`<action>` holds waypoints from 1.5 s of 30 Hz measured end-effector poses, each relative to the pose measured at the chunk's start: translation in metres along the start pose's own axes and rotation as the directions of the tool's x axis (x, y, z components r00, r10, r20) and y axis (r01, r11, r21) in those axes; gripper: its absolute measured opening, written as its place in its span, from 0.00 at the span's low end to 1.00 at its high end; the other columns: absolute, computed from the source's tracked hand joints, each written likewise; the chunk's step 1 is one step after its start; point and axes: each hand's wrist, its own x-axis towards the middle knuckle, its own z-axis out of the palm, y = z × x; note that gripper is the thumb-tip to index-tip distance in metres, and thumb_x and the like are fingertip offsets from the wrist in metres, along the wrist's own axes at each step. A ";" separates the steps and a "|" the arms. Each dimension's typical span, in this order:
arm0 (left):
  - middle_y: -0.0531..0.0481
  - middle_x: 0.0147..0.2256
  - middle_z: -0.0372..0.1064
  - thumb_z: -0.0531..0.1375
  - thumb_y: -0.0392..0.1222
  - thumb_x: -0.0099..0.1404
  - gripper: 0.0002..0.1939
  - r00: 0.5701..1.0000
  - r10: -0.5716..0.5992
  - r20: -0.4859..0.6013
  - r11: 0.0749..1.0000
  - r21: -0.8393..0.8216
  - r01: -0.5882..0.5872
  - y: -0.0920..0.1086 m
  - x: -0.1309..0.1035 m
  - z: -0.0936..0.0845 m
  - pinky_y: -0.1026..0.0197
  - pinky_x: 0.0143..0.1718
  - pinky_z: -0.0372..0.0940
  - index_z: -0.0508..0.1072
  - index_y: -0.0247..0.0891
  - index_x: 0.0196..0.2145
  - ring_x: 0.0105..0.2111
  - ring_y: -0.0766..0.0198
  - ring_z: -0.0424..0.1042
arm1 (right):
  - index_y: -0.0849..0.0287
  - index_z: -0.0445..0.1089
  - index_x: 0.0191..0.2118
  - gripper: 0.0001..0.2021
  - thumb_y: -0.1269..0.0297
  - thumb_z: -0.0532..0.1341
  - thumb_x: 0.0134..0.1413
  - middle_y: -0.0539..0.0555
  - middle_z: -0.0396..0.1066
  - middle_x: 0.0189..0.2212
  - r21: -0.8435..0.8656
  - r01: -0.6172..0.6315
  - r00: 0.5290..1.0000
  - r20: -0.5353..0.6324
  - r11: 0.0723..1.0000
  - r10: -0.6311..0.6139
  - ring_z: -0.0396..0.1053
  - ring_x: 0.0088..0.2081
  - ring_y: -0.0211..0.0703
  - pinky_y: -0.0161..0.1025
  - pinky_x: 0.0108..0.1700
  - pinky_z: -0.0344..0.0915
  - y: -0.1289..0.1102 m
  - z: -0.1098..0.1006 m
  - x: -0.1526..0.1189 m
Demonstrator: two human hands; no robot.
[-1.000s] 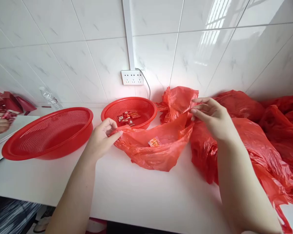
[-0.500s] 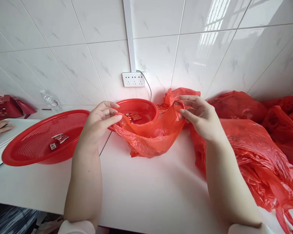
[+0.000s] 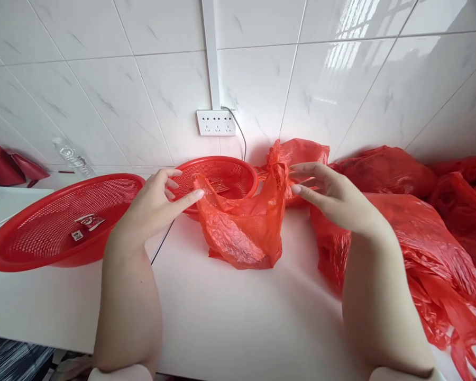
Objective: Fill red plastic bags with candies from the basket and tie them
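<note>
A thin red plastic bag (image 3: 241,233) stands loosely on the white table, its handles sticking up. My left hand (image 3: 162,198) is at the bag's left handle, fingers spread, the thumb tip beside the plastic. On the other side, my right hand (image 3: 329,193) has its fingers apart near the right handle and holds nothing. Behind the bag sits a small round red basket (image 3: 238,172) with small packets inside. A larger red basket (image 3: 35,211), left of my left forearm, contains a few small red and white packets (image 3: 89,221).
Piled red plastic bags (image 3: 432,238) cover the table's right side. One knotted red bag (image 3: 305,151) leans near the wall. A clear bottle (image 3: 73,156) lies at the back left, near a white tray (image 3: 8,203). A socket strip (image 3: 216,123) is on the tiled wall.
Both hands have let go of the bag's handles and opened. The bag, stretched wide between them before, has narrowed and settled on the table. The view has shifted slightly.
</note>
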 end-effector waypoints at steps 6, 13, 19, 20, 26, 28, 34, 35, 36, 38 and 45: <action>0.46 0.52 0.68 0.64 0.62 0.52 0.31 0.892 0.036 0.451 0.994 0.076 -0.078 -0.018 0.019 0.012 0.54 0.46 0.64 0.71 0.48 0.51 0.48 0.50 0.69 | 0.42 0.56 0.63 0.37 0.51 0.68 0.48 0.52 0.59 0.62 -0.070 -0.047 0.959 0.275 0.996 0.065 0.58 0.61 0.61 0.60 0.59 0.61 0.020 -0.006 0.004; 0.48 0.35 0.68 0.55 0.55 0.64 0.21 0.914 0.228 0.335 0.962 -0.221 -0.159 0.000 0.024 0.057 0.57 0.41 0.63 0.67 0.38 0.21 0.38 0.58 0.69 | 0.53 0.73 0.50 0.20 0.49 0.61 0.56 0.55 0.74 0.45 0.090 -0.163 0.875 0.473 0.983 0.102 0.70 0.50 0.54 0.54 0.54 0.67 0.041 0.022 0.019; 0.48 0.32 0.70 0.56 0.47 0.62 0.12 0.923 0.342 0.175 0.519 -0.854 -0.030 0.021 0.011 0.070 0.57 0.39 0.64 0.72 0.38 0.27 0.33 0.60 0.69 | 0.54 0.75 0.44 0.13 0.54 0.63 0.55 0.53 0.75 0.42 0.305 -0.046 0.962 0.270 0.951 -0.040 0.72 0.46 0.51 0.49 0.51 0.68 0.011 0.019 0.009; 0.49 0.27 0.68 0.55 0.48 0.62 0.13 0.925 0.321 0.206 0.443 -0.895 0.045 0.023 0.010 0.072 0.57 0.36 0.65 0.72 0.38 0.26 0.29 0.62 0.68 | 0.54 0.75 0.43 0.13 0.55 0.64 0.55 0.53 0.75 0.41 0.310 -0.034 0.971 0.234 0.950 -0.042 0.72 0.45 0.50 0.49 0.50 0.69 0.008 0.019 0.008; 0.60 0.21 0.50 0.60 0.41 0.61 0.04 0.766 0.274 0.582 0.403 -0.792 0.458 0.031 0.003 0.078 0.65 0.25 0.59 0.68 0.40 0.32 0.18 0.73 0.51 | 0.57 0.72 0.31 0.10 0.57 0.69 0.49 0.50 0.71 0.29 0.265 0.038 0.989 0.126 0.963 -0.074 0.69 0.29 0.39 0.38 0.31 0.68 0.003 0.030 0.007; 0.58 0.26 0.56 0.66 0.37 0.56 0.14 0.705 0.323 0.632 0.523 -0.740 0.423 0.034 -0.003 0.080 0.65 0.28 0.60 0.69 0.43 0.40 0.23 0.72 0.58 | 0.57 0.71 0.32 0.09 0.58 0.68 0.50 0.50 0.70 0.29 0.285 0.129 0.979 0.114 0.950 -0.167 0.68 0.28 0.38 0.38 0.31 0.68 -0.005 0.038 0.004; 0.56 0.25 0.59 0.61 0.50 0.63 0.11 0.716 0.273 0.642 0.698 -0.644 0.311 0.045 -0.022 0.086 0.67 0.21 0.55 0.71 0.41 0.37 0.20 0.72 0.57 | 0.55 0.73 0.38 0.07 0.60 0.61 0.59 0.55 0.69 0.45 0.111 0.364 0.919 0.119 0.925 -0.376 0.68 0.47 0.45 0.43 0.49 0.67 -0.029 0.057 -0.007; 0.57 0.22 0.57 0.58 0.53 0.65 0.14 0.724 0.240 0.646 0.682 -0.643 0.348 0.046 -0.023 0.086 0.67 0.19 0.53 0.70 0.40 0.34 0.18 0.73 0.55 | 0.55 0.73 0.41 0.08 0.59 0.60 0.60 0.55 0.69 0.46 0.086 0.330 0.937 0.091 0.940 -0.337 0.68 0.48 0.46 0.44 0.49 0.67 -0.029 0.058 -0.007; 0.57 0.20 0.56 0.55 0.56 0.66 0.18 0.731 0.221 0.645 0.665 -0.648 0.371 0.046 -0.023 0.085 0.67 0.18 0.53 0.69 0.38 0.30 0.16 0.73 0.54 | 0.54 0.71 0.44 0.10 0.58 0.59 0.61 0.55 0.69 0.46 0.083 0.281 0.955 0.074 0.956 -0.287 0.68 0.48 0.46 0.44 0.49 0.67 -0.027 0.058 -0.006; 0.55 0.17 0.56 0.53 0.58 0.67 0.23 0.754 0.205 0.624 0.639 -0.669 0.380 0.045 -0.020 0.083 0.65 0.18 0.57 0.65 0.37 0.24 0.16 0.71 0.58 | 0.54 0.70 0.46 0.12 0.56 0.60 0.60 0.55 0.71 0.44 0.135 0.169 0.977 0.105 0.976 -0.184 0.69 0.44 0.45 0.44 0.46 0.68 -0.019 0.056 -0.001; 0.57 0.14 0.58 0.56 0.54 0.66 0.17 0.734 0.097 0.672 0.500 -0.671 0.547 0.028 0.001 0.081 0.70 0.10 0.39 0.72 0.39 0.41 0.09 0.77 0.43 | 0.57 0.70 0.33 0.09 0.57 0.65 0.54 0.53 0.71 0.31 0.281 0.122 0.992 -0.005 0.952 -0.125 0.68 0.33 0.42 0.41 0.36 0.66 -0.010 0.050 0.004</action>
